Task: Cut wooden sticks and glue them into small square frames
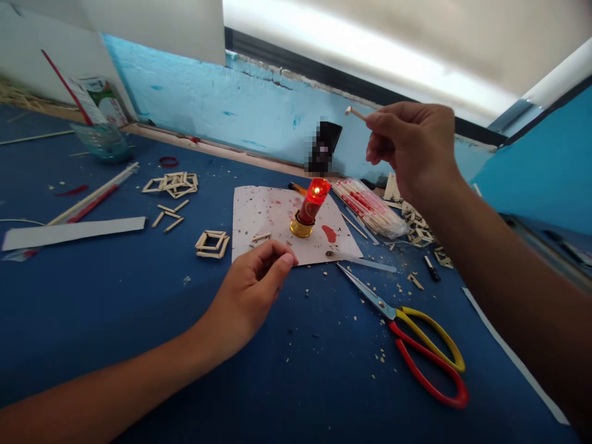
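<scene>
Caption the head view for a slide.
Right hand raised with a short wooden stick, left hand near a lit red candle, scissors on the blue table.

Light-blue wall (185,92) behind a dark-blue tabletop (161,296), bright dark-framed window (333,46) above.

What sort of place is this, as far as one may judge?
Probably an indoor craft workspace: scissors and a square frame of little sticks lie on the blue tabletop, near a lit red candle on spattered paper.
</scene>
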The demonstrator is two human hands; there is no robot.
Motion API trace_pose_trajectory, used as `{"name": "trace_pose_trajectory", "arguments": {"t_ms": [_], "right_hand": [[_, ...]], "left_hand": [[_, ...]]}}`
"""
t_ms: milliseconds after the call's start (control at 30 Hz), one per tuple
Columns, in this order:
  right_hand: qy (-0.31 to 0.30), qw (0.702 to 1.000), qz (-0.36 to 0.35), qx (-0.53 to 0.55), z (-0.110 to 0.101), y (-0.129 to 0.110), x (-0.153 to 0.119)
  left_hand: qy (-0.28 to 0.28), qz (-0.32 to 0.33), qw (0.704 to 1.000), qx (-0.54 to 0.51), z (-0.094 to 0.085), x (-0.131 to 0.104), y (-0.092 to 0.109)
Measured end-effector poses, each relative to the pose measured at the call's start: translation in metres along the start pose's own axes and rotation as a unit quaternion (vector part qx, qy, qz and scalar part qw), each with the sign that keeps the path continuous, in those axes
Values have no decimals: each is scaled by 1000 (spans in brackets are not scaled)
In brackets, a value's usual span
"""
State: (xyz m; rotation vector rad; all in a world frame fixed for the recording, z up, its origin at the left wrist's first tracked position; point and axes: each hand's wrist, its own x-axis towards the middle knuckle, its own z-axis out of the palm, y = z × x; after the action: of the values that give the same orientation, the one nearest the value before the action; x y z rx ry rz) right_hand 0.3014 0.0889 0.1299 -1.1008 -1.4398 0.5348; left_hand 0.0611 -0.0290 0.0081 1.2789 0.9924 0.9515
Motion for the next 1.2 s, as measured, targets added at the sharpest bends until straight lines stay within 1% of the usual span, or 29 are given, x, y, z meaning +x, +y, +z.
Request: {"name": "trace_pose_trajectory", "arguments": {"t_ms": [200, 367, 600, 700, 800, 1033, 1200], "right_hand": [[-8, 999, 35, 5, 2, 13, -10], [-28, 999, 42, 13, -2, 21, -22], [-45, 998, 35, 13, -5, 24, -31], [-44, 998, 32, 8, -3, 26, -36], [-47, 998, 45, 1, -2, 28, -40], [-73, 996, 50, -15, 2, 36, -44], [-78, 995, 58, -26, 7, 35, -48]], "left_hand": [[-18, 9, 999, 38, 0, -3, 0], [-37, 8, 997, 70, -1, -4, 1], [-50, 34, 993, 102, 0, -5, 4], [-57, 36, 992, 105, 0, -7, 5], [-64, 37, 991, 108, 0, -8, 5], [-64, 63, 988, 124, 1, -7, 5], [-71, 65, 985, 141, 1, -10, 5]]}}
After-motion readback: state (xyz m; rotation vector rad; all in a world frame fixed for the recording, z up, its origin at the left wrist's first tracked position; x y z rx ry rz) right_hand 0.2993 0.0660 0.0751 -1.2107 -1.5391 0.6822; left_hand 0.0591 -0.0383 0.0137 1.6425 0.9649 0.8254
